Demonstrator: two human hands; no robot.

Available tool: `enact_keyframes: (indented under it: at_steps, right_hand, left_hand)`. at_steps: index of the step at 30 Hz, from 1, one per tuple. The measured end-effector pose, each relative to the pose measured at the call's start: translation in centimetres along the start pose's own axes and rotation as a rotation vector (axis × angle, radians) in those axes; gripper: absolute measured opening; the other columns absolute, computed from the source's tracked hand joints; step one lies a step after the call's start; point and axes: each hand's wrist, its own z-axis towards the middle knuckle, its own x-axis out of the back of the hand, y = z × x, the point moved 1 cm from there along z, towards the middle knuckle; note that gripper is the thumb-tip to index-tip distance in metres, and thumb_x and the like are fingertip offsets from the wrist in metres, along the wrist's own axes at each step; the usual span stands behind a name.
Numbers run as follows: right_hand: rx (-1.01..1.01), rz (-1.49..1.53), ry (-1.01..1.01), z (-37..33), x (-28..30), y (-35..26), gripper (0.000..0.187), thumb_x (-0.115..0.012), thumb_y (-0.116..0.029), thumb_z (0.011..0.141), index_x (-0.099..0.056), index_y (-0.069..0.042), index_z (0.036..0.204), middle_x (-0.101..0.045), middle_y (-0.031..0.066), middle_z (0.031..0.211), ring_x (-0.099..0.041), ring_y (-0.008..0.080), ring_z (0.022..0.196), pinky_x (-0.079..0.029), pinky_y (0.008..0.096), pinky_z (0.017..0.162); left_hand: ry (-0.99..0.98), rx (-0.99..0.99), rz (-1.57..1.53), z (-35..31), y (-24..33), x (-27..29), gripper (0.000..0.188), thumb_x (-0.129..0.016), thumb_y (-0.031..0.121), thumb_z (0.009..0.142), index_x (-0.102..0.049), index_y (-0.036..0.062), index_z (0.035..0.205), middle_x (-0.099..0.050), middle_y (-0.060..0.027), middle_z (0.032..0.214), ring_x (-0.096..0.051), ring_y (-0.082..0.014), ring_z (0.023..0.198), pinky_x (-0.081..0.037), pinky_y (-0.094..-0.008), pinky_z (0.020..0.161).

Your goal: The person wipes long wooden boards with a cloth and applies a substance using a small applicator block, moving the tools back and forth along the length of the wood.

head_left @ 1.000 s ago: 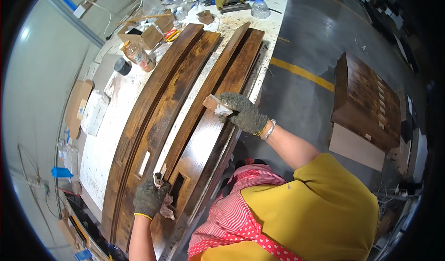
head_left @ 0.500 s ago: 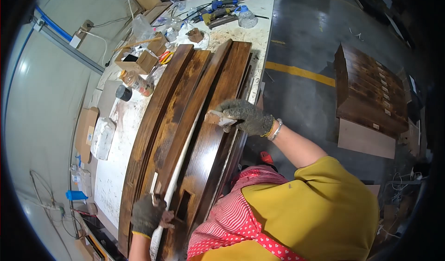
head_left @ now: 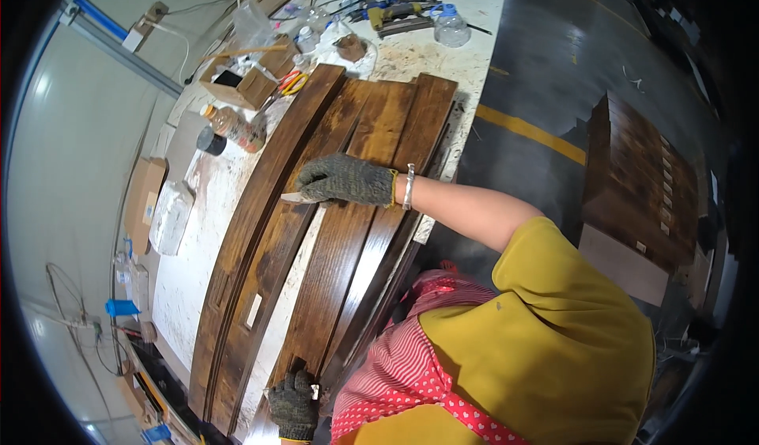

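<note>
Several dark brown stained wooden planks lie lengthwise on the white table (head_left: 170, 302). My right hand (head_left: 348, 179), in a dark grey knit glove, reaches across them, its fingers closed on a small pale flat piece (head_left: 292, 198). Underneath that hand, a white gap separates the plank with a pale slot (head_left: 273, 259) from a glossy plank (head_left: 336, 263) on its right. At the near end, my left hand (head_left: 294, 404), gloved alike, is curled against the glossy plank. Something small and whitish shows beside its fingers; I cannot make out what. Farthest left is a long, grooved plank (head_left: 261, 184).
Beyond the planks are an open cardboard box (head_left: 241, 89), scissors (head_left: 295, 83), an orange-capped bottle (head_left: 233, 128), a black jar (head_left: 211, 140), a blue-capped bottle (head_left: 451, 27) and power tools (head_left: 399, 10). On the floor at right stands a stack of brown boards (head_left: 640, 176).
My right hand has moved left over the planks, and my left hand nearer and rightward. The middle planks have shifted, now lying flatter and at a different angle. The view has turned slightly.
</note>
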Motion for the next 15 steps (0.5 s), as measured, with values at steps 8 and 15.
enact_keyframes:
  at_steps: [8,15]
  right_hand:
    - [-0.132,-0.096,-0.064,1.3,-3.0,2.1,0.029,-0.069,-0.031,0.095,-0.068,-0.003,0.100,-0.066,0.0043,0.086,-0.062,0.0121,0.076,-0.052,0.0313,0.067]
    - [-0.027,-0.130,0.089,-1.6,-3.2,2.5,0.028,-0.069,-0.030,0.095,-0.069,-0.004,0.104,-0.067,0.0045,0.089,-0.063,0.0132,0.078,-0.053,0.0321,0.072]
  left_hand:
    - [0.037,-0.103,0.065,-1.8,-2.9,0.0,0.026,-0.067,0.030,0.087,-0.067,0.0118,0.106,-0.066,-0.0056,0.091,-0.064,-0.0269,0.086,-0.048,-0.0457,0.078]
    - [0.081,-0.223,-0.436,-1.0,-4.2,3.0,0.033,-0.069,0.015,0.086,-0.062,0.0043,0.116,-0.065,-0.0184,0.091,-0.062,-0.0422,0.086,-0.053,-0.0499,0.074]
